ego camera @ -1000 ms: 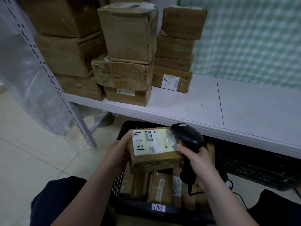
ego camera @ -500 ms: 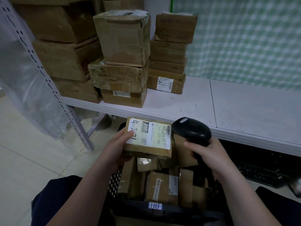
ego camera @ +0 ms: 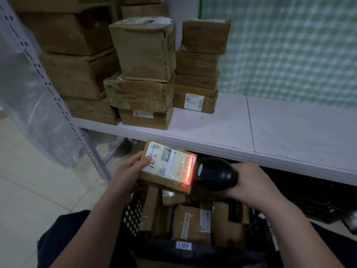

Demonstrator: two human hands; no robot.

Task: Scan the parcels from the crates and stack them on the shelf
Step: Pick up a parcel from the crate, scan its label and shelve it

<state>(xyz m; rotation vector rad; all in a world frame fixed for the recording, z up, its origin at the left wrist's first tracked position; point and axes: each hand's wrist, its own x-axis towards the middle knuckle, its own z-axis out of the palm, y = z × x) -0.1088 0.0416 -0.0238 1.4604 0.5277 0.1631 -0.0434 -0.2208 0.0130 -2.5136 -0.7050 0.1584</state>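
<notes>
Parcel [ego camera: 168,167] scanned in the air above the crate [ego camera: 133,215], just below the shelf [ego camera: 289,132] edge.

The left hand [ego camera: 133,171] grips the parcel by its left end, thumb on the label [ego camera: 164,163]. The right hand [ego camera: 251,182] is wrapped round the scanner [ego camera: 214,174], whose red line falls on the label's far right edge. It may miss the barcode, and the glossy tape could throw glare. A one-ended grip could also let the parcel slip back among the unscanned ones. The white shelf has bare space to the right of the stacked boxes [ego camera: 143,74], with a pale tiled floor [ego camera: 29,190], a plastic sheet [ego camera: 25,105] on the left and a green checked wall [ego camera: 289,45] behind.
</notes>
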